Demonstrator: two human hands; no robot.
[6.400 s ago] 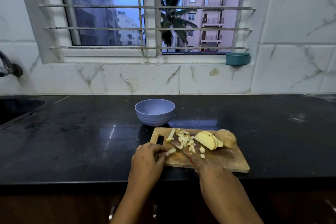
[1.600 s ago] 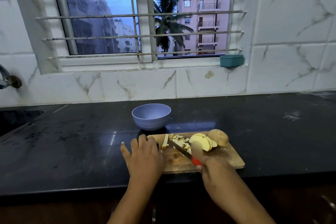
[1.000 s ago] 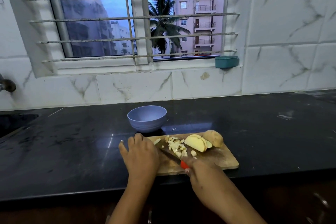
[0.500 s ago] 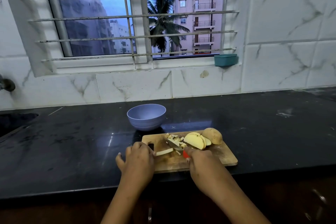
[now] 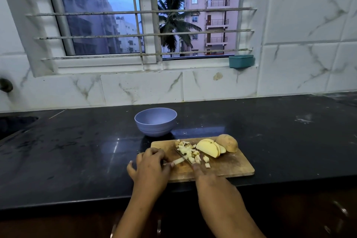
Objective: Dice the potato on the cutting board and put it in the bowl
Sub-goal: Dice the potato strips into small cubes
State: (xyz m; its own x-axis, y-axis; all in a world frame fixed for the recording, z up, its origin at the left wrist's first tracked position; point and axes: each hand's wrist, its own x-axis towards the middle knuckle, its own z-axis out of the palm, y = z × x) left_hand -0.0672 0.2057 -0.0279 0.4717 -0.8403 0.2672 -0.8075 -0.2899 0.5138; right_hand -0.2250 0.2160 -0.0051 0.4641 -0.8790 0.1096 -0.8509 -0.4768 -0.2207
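A wooden cutting board (image 5: 231, 168) lies at the counter's front edge. On it sit a pile of potato dice (image 5: 188, 150), a few yellow potato slices (image 5: 208, 148) and an uncut potato end (image 5: 228, 142). My left hand (image 5: 150, 166) pins a potato strip (image 5: 178, 161) at the board's left end. My right hand (image 5: 204, 175) grips a knife (image 5: 183, 156) whose blade rests across that strip, next to the dice. A lavender bowl (image 5: 155, 121) stands behind the board; nothing shows over its rim.
The black stone counter (image 5: 289, 141) stretches to both sides. A sink edge (image 5: 15, 123) lies at far left under a tap fitting (image 5: 5, 85). A teal tub (image 5: 241, 61) sits on the window sill above the tiled wall.
My left hand went from lying flat on the board's left end to holding a potato strip. The knife swept across the dice and now sits on that strip.
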